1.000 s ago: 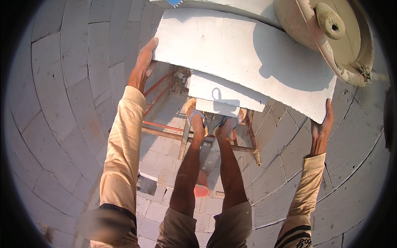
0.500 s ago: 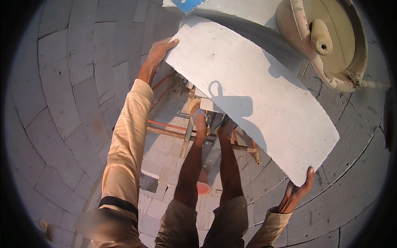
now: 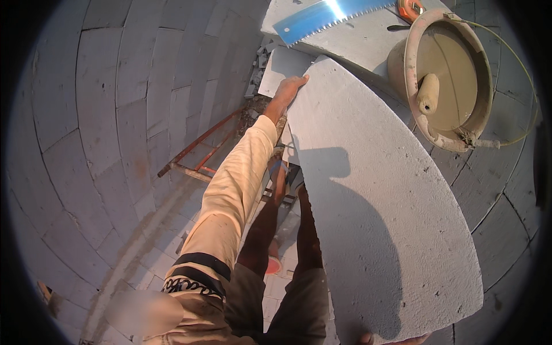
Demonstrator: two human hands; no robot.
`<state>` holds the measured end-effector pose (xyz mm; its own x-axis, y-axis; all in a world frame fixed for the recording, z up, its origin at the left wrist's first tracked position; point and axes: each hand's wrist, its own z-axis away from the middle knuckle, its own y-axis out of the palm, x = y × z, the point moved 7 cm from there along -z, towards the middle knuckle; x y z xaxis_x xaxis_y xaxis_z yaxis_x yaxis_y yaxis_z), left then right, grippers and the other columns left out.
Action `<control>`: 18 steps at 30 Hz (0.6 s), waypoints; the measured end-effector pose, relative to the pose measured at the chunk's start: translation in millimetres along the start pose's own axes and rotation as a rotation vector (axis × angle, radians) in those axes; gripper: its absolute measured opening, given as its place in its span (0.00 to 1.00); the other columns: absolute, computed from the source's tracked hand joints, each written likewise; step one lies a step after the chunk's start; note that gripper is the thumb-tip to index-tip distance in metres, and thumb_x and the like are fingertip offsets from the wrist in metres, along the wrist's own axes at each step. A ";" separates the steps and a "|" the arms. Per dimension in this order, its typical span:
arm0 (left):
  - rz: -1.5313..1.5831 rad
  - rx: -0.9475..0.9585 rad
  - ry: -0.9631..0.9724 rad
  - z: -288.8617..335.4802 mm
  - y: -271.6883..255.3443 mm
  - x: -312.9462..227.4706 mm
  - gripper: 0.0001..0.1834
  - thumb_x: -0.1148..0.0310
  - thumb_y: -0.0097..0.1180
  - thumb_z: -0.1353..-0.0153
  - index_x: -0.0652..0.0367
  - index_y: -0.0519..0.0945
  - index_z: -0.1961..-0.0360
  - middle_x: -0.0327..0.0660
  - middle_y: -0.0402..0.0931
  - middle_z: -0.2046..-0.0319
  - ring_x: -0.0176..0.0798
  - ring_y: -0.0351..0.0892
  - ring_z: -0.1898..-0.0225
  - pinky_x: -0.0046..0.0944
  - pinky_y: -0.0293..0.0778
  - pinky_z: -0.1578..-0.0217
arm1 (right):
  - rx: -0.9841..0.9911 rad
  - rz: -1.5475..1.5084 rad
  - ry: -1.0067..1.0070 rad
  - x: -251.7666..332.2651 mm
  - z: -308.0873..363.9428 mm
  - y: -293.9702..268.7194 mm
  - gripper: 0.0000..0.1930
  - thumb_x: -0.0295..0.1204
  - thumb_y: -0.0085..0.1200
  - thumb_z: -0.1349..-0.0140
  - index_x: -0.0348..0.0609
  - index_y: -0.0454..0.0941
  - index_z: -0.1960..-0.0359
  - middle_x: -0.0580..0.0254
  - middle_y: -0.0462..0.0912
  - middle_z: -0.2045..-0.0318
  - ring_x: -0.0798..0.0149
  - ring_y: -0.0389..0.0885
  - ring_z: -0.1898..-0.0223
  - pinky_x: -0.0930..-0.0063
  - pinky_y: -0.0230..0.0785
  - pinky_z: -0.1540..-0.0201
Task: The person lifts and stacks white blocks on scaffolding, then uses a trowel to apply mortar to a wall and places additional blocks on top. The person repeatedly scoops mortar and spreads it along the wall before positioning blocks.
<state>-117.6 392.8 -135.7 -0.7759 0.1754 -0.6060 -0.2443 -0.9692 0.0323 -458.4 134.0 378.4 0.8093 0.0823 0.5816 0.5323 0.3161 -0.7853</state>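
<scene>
A long, pale aerated concrete block (image 3: 417, 207) is held up in front of me, reaching from the upper middle to the lower right. At its far end my left hand (image 3: 286, 95) grips the edge, thumb on the upper face. My right hand (image 3: 402, 340) is at the near end, by the lower picture edge; only a thumb tip and a bit of the hand show there, and the block hides the rest. Shadows fall across the block's face.
Beyond it, a blue handsaw (image 3: 330, 22) and an orange tool handle (image 3: 410, 8) lie on another block (image 3: 362, 43). A round tub (image 3: 412, 69) of grey slurry holds a mortar-coated cylinder (image 3: 428, 95). Block walls (image 3: 98, 86) rise alongside; a rusty metal frame (image 3: 198, 138) stands below.
The block has turned: its far end swung up and right with my left hand, while its near end came toward me with my right hand. More of the saw shows now.
</scene>
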 end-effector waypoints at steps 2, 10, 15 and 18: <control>0.059 -0.012 0.009 -7.8 4.6 9.1 0.31 0.46 0.55 0.31 0.69 0.82 0.47 0.49 0.82 0.52 0.45 0.79 0.51 0.42 0.71 0.45 | -0.002 0.040 -0.041 12.1 5.1 0.9 0.50 0.46 0.74 0.53 0.44 0.63 0.28 0.39 0.66 0.39 0.41 0.69 0.37 0.44 0.67 0.38; 0.178 0.021 0.076 -47.3 46.7 60.5 0.34 0.50 0.45 0.24 0.67 0.67 0.29 0.51 0.73 0.36 0.46 0.72 0.36 0.42 0.65 0.34 | 0.076 0.213 -0.273 63.9 18.6 25.3 0.51 0.41 0.78 0.58 0.49 0.66 0.29 0.40 0.64 0.40 0.40 0.68 0.38 0.44 0.67 0.40; 0.059 -0.037 0.169 2.4 58.3 27.2 0.39 0.45 0.43 0.24 0.62 0.60 0.23 0.58 0.56 0.24 0.55 0.55 0.24 0.47 0.52 0.26 | 0.164 0.343 -0.445 113.1 43.9 70.5 0.51 0.38 0.80 0.61 0.51 0.68 0.29 0.40 0.63 0.40 0.39 0.68 0.40 0.43 0.68 0.42; -0.097 0.076 0.193 54.2 47.2 -26.2 0.41 0.44 0.41 0.23 0.61 0.53 0.21 0.54 0.49 0.21 0.55 0.49 0.21 0.48 0.49 0.24 | 0.267 0.296 -0.627 166.8 65.1 109.8 0.52 0.37 0.81 0.62 0.53 0.69 0.30 0.41 0.63 0.41 0.38 0.68 0.40 0.43 0.68 0.42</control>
<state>-140.3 351.9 -75.2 -0.6229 0.2238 -0.7496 -0.3611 -0.9323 0.0217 -281.2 244.0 403.0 0.5731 0.6987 0.4281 0.1707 0.4092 -0.8963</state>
